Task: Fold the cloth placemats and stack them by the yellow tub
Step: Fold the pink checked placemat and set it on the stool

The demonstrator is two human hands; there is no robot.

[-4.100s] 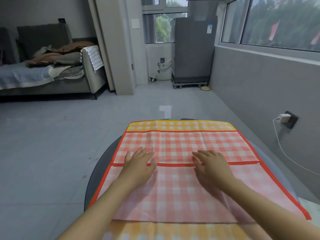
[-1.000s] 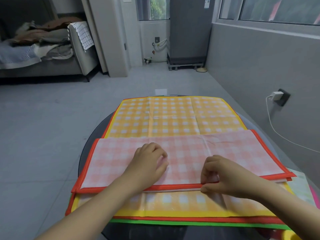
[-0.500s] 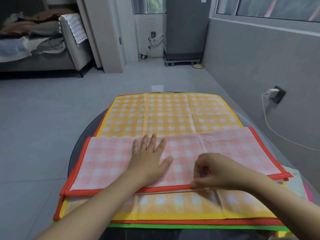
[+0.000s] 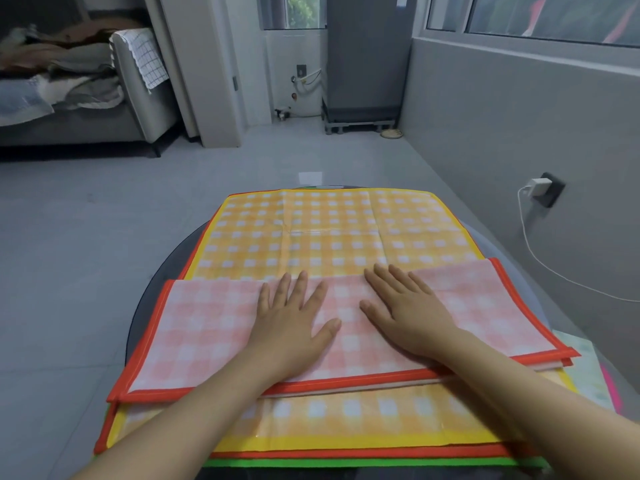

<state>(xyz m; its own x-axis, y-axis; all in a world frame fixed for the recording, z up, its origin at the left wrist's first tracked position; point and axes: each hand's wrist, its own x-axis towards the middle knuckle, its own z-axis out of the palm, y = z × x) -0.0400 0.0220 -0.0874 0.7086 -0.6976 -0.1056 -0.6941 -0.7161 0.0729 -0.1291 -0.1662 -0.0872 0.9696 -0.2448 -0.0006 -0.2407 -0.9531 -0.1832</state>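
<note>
Placemat condition: the red-bordered pink check placemat [image 4: 214, 327] lies folded into a long band across the near half of the pile, its doubled red edges stacked along the near side. Half a second ago the right hand [image 4: 412, 317] was pinching that near edge to line it up while the left hand [image 4: 291, 323] lay flat; the pinch is now released and both palms are down on the band. Judgement: the edges have been matched and the step in hand is pressing the crease, so this fold is close to finished, with further folds probably needed before stacking.

Fingers: on both hands they are straight and spread apart, pressing the pink cloth near its middle and gripping nothing. The fingertips reach just to the far fold line.

Beneath lies the yellow check placemat [image 4: 329, 230], open and unfolded, with red and green borders of further mats [image 4: 346, 460] showing at the near edge, all on the dark round table [image 4: 166, 271]. The yellow tub cannot be seen in this view.
</note>
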